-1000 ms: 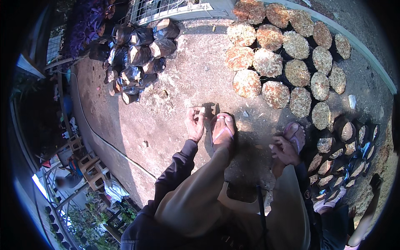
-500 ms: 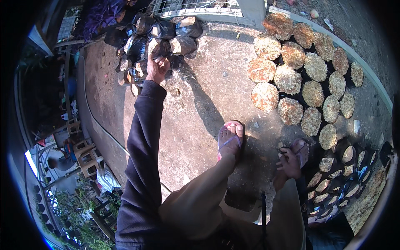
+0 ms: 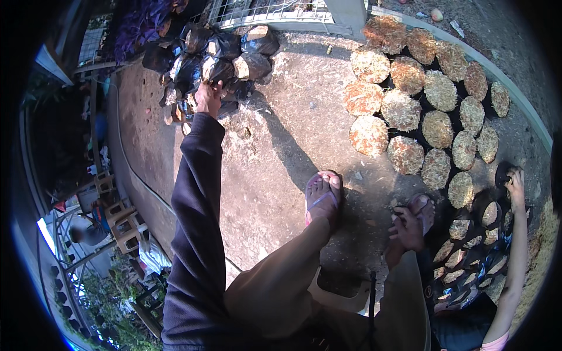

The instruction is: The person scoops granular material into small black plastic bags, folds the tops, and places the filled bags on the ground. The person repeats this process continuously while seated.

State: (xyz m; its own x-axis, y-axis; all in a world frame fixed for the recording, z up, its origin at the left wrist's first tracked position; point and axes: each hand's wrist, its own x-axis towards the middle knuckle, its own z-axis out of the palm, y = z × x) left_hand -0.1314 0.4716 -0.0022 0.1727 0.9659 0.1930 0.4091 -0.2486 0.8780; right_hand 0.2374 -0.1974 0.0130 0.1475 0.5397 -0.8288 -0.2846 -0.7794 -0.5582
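At the far left, my left hand (image 3: 209,98) reaches to a cluster of filled black plastic bags. Its fingers are apart and touch the near side of one bag (image 3: 218,69); the fingertips are partly hidden. Pale, brownish patches show on the bags' ends. My right hand (image 3: 408,230) hangs low beside my right foot (image 3: 426,210), loosely bent with the fingers apart, and I see nothing held in it. My left foot (image 3: 323,196), in a pink flip-flop, stands on the ground between the two hands.
Rows of black bags topped with straw-like shreds (image 3: 438,130) stand at the right. At the lower right, another person's hand (image 3: 515,182) holds a black bag (image 3: 504,172) above more bags (image 3: 459,229). Plastic stools (image 3: 124,225) are at left; a wire-mesh fence (image 3: 269,13) runs behind.
My left hand has drawn slightly back and down along the bags. At the right, the other person's arm has come further into view with a black bag. My right hand stays put.
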